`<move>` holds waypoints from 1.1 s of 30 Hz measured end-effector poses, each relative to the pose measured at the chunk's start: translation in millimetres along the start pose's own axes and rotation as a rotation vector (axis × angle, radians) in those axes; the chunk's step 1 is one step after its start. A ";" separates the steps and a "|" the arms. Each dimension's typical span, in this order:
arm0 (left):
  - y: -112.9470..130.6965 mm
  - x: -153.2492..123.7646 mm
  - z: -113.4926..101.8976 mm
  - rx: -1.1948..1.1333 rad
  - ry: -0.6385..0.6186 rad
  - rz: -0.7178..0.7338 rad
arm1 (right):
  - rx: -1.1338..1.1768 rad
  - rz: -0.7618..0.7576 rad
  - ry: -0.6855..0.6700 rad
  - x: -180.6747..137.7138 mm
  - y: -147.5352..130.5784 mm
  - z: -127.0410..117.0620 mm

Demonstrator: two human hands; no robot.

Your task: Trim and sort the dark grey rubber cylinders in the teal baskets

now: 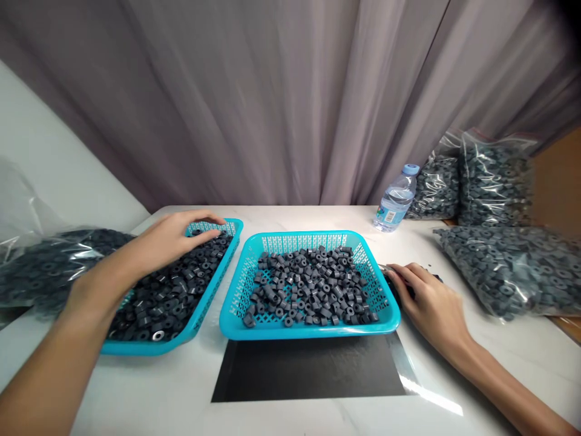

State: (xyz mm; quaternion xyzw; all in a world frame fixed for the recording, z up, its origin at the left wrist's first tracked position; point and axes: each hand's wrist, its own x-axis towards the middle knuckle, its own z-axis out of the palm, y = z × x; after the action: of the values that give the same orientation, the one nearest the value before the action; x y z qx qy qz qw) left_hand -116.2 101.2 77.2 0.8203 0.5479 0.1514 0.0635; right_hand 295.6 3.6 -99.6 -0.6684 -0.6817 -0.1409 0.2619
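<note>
Over the left turquoise basket (196,326), my left hand (175,236) hovers with thumb and fingers apart, nothing visibly held. Dark grey, short tube-like pieces (181,297) fill that basket, and one pale metallic ring lies among them. A second turquoise basket (313,332) stands in the middle, its floor partly covered by similar grey pieces (313,284). Just right of it, my right hand (429,303) rests on the table, fingers curled over a black-handled tool (402,293) with a thin metal tip. The hand hides most of the tool, so its kind is unclear.
A black flat sheet (308,369) lies under the middle basket's front. At the back right stand a water bottle (396,200) and clear bags of grey pieces (494,181); another bag (512,266) lies nearer. A filled bag (49,260) lies left. Grey curtain (272,109) hangs behind.
</note>
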 end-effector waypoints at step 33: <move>104.7 -18.5 91.1 -0.206 -0.464 0.474 | 0.051 -0.011 0.068 5.8 -1.6 -5.5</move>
State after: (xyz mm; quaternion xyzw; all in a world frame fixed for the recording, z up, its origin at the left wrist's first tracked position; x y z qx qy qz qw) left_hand -1.7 48.8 16.0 0.9266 0.2951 0.0260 0.2317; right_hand 295.1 5.3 -91.6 -0.6527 -0.6793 -0.1475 0.3013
